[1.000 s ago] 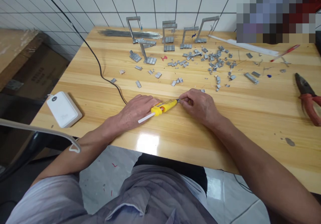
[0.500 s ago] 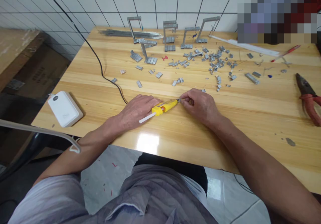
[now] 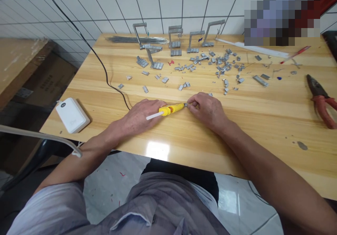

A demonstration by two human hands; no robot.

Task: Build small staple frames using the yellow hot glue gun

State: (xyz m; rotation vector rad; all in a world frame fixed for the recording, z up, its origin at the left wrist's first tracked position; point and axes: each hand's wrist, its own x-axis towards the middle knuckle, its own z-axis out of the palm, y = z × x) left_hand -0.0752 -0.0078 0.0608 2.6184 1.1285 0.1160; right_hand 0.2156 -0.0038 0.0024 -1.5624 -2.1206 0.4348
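Note:
My left hand [image 3: 146, 114] is wrapped round a yellow glue gun [image 3: 177, 107], whose white glue stick [image 3: 154, 115] pokes out toward the lower left. Right at the nozzle, my right hand [image 3: 206, 108] is closed with thumb and fingertips pinched; anything between them is too small to make out. Beyond the hands lie many small grey metal pieces [image 3: 225, 66], scattered over the wooden table [image 3: 237, 122]. Several grey metal frames [image 3: 150, 56] stand upright behind them, some with small items hanging from their arms.
Red-handled pliers [image 3: 322, 103] lie at the right. A white power bank [image 3: 73, 115] sits at the left edge, with a black cable [image 3: 105, 70] nearby. Thin metal rods [image 3: 137, 39], a white strip [image 3: 263, 49] and a red pen [image 3: 296, 54] lie at the back.
The camera view has shifted slightly. The glue gun has turned a little in my left hand, and its glue stick lies flatter. My right hand remains at the nozzle.

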